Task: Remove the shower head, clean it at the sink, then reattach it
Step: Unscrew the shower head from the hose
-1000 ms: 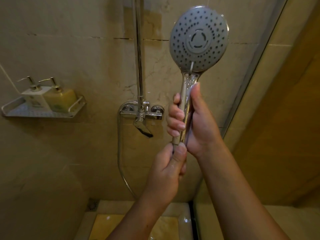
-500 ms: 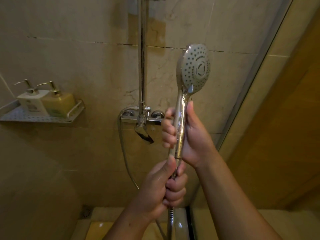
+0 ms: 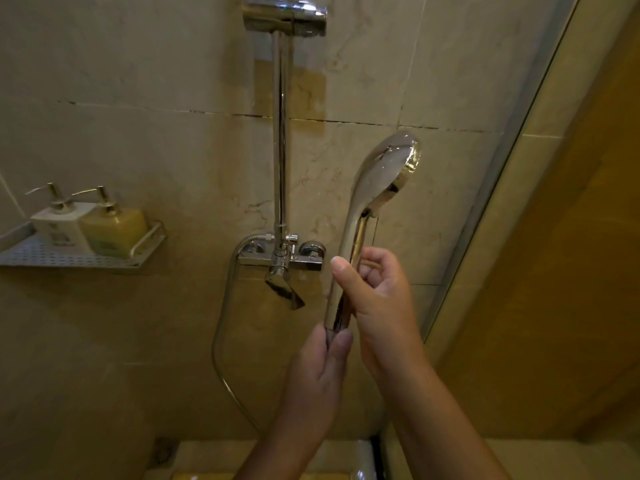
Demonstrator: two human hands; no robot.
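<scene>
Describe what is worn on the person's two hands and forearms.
Nothing is worn. Both the left hand and the right hand are bare: no gloves, rings, watch or bands show. The forearms are bare too, with no sleeves reaching into view. The fingernails look short and unpainted.

I see a glossy chrome shower head (image 3: 377, 188), a shiny metal rail (image 3: 281, 133) and matt, veined stone-look wall tiles (image 3: 138, 81).

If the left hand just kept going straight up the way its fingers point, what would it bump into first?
Probably the shower head itself: the left hand already pinches the bottom end of its chrome handle from below, so upward travel runs along that handle into the right hand gripping it. Depth is hard to judge.
</scene>
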